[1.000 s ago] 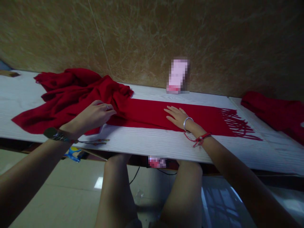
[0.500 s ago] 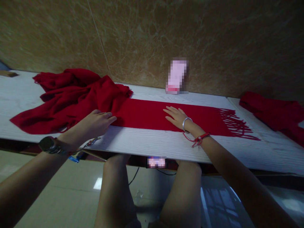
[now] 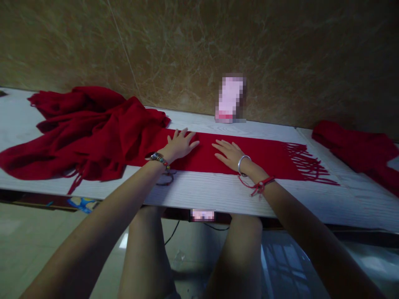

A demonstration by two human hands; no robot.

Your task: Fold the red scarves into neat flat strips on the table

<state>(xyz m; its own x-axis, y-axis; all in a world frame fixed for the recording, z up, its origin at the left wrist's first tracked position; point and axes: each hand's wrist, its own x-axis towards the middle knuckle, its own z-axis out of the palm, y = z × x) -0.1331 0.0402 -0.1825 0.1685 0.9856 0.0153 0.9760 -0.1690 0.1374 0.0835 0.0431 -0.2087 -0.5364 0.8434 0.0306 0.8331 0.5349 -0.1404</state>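
Note:
A red fringed scarf [image 3: 262, 160] lies partly flattened in a long strip on a white wood-grain table. Its left part is a loose, crumpled heap [image 3: 93, 133]; the tasselled end [image 3: 311, 166] points right. My left hand [image 3: 180, 145] rests palm down on the strip just right of the heap, fingers spread. To its right, my right hand [image 3: 229, 155] also lies flat on the cloth with fingers apart. Neither hand grips the fabric.
A second red cloth [image 3: 355, 145] lies at the table's right end. A blurred pink-and-white item [image 3: 230, 99] leans at the marble-patterned wall [image 3: 187, 54]. The white table's front edge [image 3: 218, 195] runs above my knees. A blue packet [image 3: 82, 204] shows below it.
My left hand has moved right, from the heap's edge onto the flat strip, and its fingers have spread. The heap's left part has shifted toward the left and front. My right hand stays in place.

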